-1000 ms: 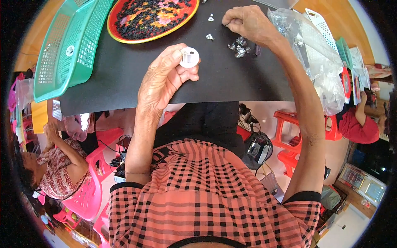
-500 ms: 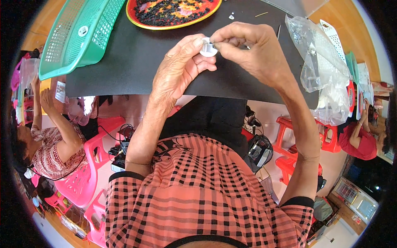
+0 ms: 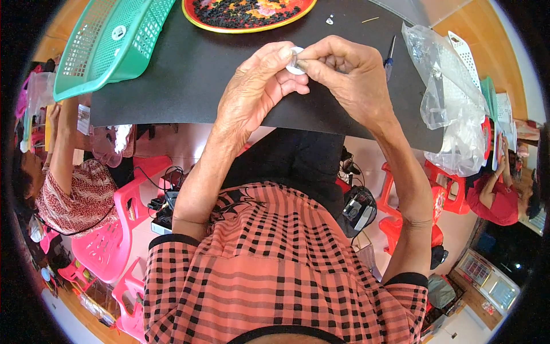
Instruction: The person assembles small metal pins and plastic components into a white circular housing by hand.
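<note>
Both hands had drawn a little nearer the body since half a second earlier, the small white disc (image 3: 294, 61) staying pinched between them above the black desk (image 3: 172, 80). Fingers of the left hand (image 3: 258, 86) were closed narrow on its near edge, and the right hand (image 3: 349, 74) pressed fingertips onto its far side, apparently seating something too small to make out. Held so lightly in mid-air, the disc could have slipped and fallen to the desk or over the desk's near edge toward the lap. A small blue-handled screwdriver (image 3: 389, 57) lay just beside, the red tray of dark pieces (image 3: 246, 14), green basket (image 3: 109, 46) and clear bags (image 3: 447, 109) farther off.
</note>
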`<state>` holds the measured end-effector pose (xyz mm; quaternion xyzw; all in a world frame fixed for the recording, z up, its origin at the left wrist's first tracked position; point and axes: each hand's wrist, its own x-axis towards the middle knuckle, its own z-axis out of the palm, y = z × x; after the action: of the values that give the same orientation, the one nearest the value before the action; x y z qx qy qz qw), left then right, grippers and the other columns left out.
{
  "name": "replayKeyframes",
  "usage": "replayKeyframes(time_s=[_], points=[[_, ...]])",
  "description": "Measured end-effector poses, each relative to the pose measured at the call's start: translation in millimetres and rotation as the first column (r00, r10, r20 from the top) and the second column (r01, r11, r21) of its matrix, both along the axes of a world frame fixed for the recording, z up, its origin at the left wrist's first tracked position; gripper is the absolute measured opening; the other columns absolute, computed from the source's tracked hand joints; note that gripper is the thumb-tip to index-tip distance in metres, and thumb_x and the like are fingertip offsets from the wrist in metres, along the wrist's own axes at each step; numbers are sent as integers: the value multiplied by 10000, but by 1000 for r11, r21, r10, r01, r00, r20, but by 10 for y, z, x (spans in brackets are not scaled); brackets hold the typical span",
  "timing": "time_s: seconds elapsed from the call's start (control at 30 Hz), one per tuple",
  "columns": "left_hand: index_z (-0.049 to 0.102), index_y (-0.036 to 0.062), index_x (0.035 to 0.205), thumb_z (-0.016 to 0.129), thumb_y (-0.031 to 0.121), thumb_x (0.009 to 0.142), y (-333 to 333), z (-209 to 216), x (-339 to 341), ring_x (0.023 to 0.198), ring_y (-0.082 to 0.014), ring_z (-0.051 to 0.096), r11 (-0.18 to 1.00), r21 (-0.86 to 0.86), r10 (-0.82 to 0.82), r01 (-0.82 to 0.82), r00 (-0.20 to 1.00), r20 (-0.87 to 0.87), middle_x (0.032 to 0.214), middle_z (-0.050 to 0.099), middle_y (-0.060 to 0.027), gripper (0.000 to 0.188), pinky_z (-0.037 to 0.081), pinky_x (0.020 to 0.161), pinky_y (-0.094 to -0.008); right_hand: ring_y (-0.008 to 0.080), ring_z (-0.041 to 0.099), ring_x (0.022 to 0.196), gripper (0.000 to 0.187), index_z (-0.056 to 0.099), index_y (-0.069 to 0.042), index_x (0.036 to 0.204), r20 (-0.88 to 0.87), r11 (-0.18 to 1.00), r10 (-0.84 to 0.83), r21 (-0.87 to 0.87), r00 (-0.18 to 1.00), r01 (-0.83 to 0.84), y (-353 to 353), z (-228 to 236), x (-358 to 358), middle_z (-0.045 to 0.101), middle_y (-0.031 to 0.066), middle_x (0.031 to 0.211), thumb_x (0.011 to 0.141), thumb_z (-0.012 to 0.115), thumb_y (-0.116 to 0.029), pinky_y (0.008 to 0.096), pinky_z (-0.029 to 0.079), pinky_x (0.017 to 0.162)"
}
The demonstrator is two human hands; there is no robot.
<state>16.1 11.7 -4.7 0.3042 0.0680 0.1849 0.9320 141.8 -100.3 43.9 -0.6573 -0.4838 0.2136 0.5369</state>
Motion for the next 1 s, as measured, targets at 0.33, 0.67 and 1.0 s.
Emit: replayKeyframes(time_s=[0.33, 0.67, 1.0], points=[[531, -20, 1065, 554, 234, 934, 10, 6, 0, 767, -200, 610, 999, -22, -25, 27, 998, 51, 923, 593, -116, 286, 536, 678, -340, 18, 528, 593, 92, 672, -32, 878, 51, 995, -58, 86, 997, 53, -14, -52, -20, 636, 15, 728, 786, 676, -37, 190, 407, 512], [549, -18, 1060, 562, 296, 932, 12, 36, -12, 663, -190, 576, 996, -82, -40, 39, 999, -14, 793, 571, -89, 339, 508, 634, -337, 200, 567, 730, 241, 678, -119, 924, 599, 965, -7, 213, 801, -151, 63, 37, 40, 578, 21, 799, 695, 698, -48, 304, 467, 646], [559, -21, 1068, 568, 269, 930, -49, 44, -10, 698, -132, 565, 996, -33, 77, -79, 996, -56, 837, 578, -67, 321, 509, 649, -296, 188, 522, 702, 235, 674, -123, 909, 691, 965, -132, 253, 711, -67, 41, -71, -68, 557, -1, 774, 682, 727, -103, 312, 393, 629]])
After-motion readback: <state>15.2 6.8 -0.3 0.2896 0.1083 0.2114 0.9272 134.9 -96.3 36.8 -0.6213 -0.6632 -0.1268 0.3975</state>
